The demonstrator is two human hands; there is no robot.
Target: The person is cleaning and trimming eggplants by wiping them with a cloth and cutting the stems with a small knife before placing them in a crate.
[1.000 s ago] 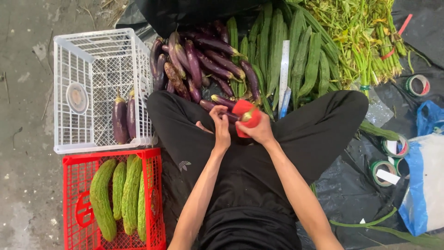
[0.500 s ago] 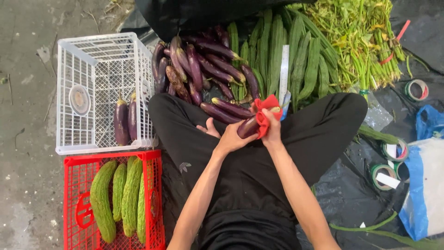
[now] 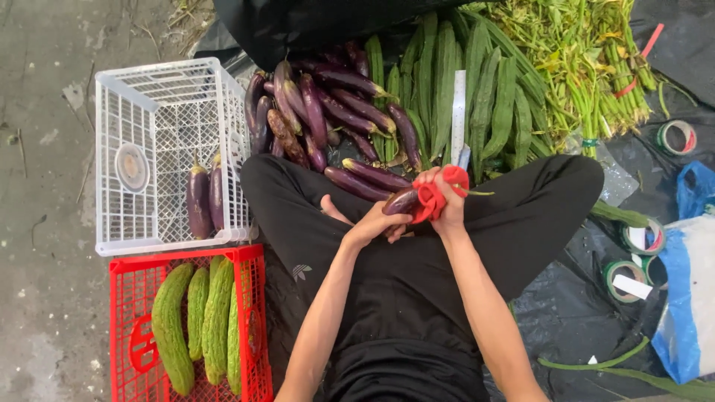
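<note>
I sit cross-legged in black trousers. My left hand [image 3: 375, 221] grips the lower end of a purple eggplant [image 3: 401, 201] held over my lap. My right hand [image 3: 445, 199] clutches a red cloth [image 3: 441, 192] wrapped around the eggplant's other end. Just beyond my hands lies a pile of long purple eggplants [image 3: 328, 112] on black plastic sheeting.
A white crate [image 3: 160, 97] at the left holds two eggplants [image 3: 205, 198]. Below it a red crate [image 3: 253, 342] holds several bitter gourds [image 3: 201, 316]. Ridged green gourds [image 3: 477, 82], leafy stalks [image 3: 588, 59], tape rolls [image 3: 633, 264] and a blue-white bag [image 3: 689, 298] lie to the right.
Both hands have moved up and right from my lap toward the pile. The red cloth went from bunched in my fingers to wrapped around an eggplant now held by both hands.
</note>
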